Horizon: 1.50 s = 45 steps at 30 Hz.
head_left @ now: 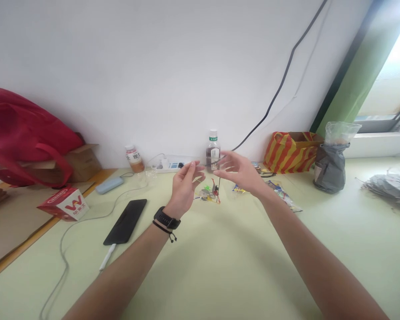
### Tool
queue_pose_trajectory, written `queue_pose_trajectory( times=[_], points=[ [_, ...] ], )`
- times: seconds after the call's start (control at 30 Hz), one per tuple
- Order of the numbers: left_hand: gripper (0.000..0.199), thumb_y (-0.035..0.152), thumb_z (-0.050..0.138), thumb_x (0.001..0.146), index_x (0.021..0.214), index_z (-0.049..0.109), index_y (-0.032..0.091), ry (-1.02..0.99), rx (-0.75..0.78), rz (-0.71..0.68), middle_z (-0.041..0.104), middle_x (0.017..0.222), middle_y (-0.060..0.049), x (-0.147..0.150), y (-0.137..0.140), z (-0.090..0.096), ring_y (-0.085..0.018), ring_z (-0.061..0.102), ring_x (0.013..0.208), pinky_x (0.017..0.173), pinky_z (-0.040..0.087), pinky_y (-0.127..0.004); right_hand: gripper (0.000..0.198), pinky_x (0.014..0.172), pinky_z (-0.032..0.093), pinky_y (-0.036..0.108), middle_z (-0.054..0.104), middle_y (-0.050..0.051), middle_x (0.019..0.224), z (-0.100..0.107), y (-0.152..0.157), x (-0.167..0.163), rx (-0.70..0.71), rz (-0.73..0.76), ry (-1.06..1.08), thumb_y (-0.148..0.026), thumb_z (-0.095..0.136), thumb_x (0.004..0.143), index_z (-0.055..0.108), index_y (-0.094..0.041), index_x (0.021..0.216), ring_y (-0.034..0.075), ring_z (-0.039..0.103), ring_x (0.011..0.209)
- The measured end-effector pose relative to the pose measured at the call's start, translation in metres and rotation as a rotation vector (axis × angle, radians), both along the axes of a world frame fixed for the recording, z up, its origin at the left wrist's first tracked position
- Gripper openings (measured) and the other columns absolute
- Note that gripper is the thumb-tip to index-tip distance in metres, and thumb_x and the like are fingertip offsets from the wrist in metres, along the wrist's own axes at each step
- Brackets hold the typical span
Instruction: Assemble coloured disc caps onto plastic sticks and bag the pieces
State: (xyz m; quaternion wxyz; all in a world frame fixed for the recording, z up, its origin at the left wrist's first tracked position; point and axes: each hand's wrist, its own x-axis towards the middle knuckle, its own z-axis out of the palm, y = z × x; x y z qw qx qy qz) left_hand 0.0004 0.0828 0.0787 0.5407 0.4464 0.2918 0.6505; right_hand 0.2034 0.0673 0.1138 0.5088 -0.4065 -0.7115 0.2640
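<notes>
My left hand point(184, 186), with a black watch point(167, 218) and a dark cord bracelet at the wrist, is raised over the table. Its thumb and index fingertip meet in a pinch; whatever lies between them is too small to make out. Opposite it, my right hand point(240, 172) has curved fingers, with a gap between thumb and index finger. Just below the right thumb is a small assembly with red sticks and a thin black rod point(216, 189); whether the hand touches the rod I cannot tell. Small green, clear and yellow plastic pieces point(206, 194) lie beside it.
Behind the hands stand a dark-drink bottle point(213, 151) and a power strip point(173, 165). At left are a phone point(126, 221), a red-and-white box point(64, 204) and another bottle point(134, 159). A striped bag point(286, 153) and a grey bag point(331, 169) stand right.
</notes>
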Motion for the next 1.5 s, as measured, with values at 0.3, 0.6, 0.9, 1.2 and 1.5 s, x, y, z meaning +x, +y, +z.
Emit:
queue_pose_trajectory(
  times=[0.3, 0.6, 0.9, 1.2, 1.5],
  points=[
    [0.039, 0.042, 0.084, 0.08, 0.112, 0.078, 0.021, 0.476, 0.115, -0.286, 0.076, 0.114, -0.013, -0.031, 0.012, 0.006, -0.024, 0.074, 0.096, 0.089, 0.058, -0.039, 0.036, 0.079, 0.054, 0.035, 0.075, 0.006, 0.083, -0.02, 0.017, 0.01, -0.259, 0.232, 0.155, -0.05, 0.083, 0.075, 0.078, -0.017, 0.088, 0.019, 0.066, 0.079],
    [0.03, 0.037, 0.084, 0.08, 0.102, 0.081, 0.017, 0.552, 0.154, -0.283, 0.079, 0.097, -0.013, -0.048, 0.024, -0.001, -0.023, 0.075, 0.082, 0.078, 0.06, -0.036, 0.029, 0.079, 0.053, 0.034, 0.074, 0.003, 0.08, -0.042, 0.029, 0.018, -0.369, 0.349, 0.26, -0.036, 0.083, 0.074, 0.08, -0.021, 0.099, 0.018, 0.068, 0.079],
    [0.025, 0.037, 0.083, 0.078, 0.093, 0.083, 0.017, 0.533, 0.177, -0.221, 0.079, 0.098, -0.015, -0.046, 0.024, -0.003, -0.026, 0.075, 0.088, 0.086, 0.06, -0.04, 0.029, 0.08, 0.053, 0.035, 0.074, 0.008, 0.086, -0.049, 0.034, 0.012, -0.333, 0.271, 0.295, -0.046, 0.076, 0.078, 0.077, -0.018, 0.083, 0.02, 0.065, 0.081],
    [0.034, 0.04, 0.088, 0.074, 0.099, 0.081, 0.018, 0.625, 0.202, -0.161, 0.079, 0.092, -0.012, -0.049, 0.028, -0.006, -0.022, 0.072, 0.079, 0.079, 0.059, -0.037, 0.034, 0.08, 0.052, 0.034, 0.073, 0.006, 0.091, -0.045, 0.03, 0.003, -0.251, 0.211, 0.216, -0.043, 0.084, 0.074, 0.077, -0.018, 0.096, 0.017, 0.064, 0.081],
    [0.024, 0.038, 0.084, 0.078, 0.091, 0.083, 0.018, 0.598, 0.212, -0.166, 0.078, 0.086, -0.011, -0.05, 0.026, -0.001, -0.022, 0.071, 0.077, 0.075, 0.058, -0.037, 0.024, 0.083, 0.053, 0.036, 0.077, 0.006, 0.09, -0.051, 0.035, 0.007, -0.294, 0.182, 0.318, -0.038, 0.083, 0.069, 0.082, -0.021, 0.085, 0.021, 0.066, 0.086]
  ],
)
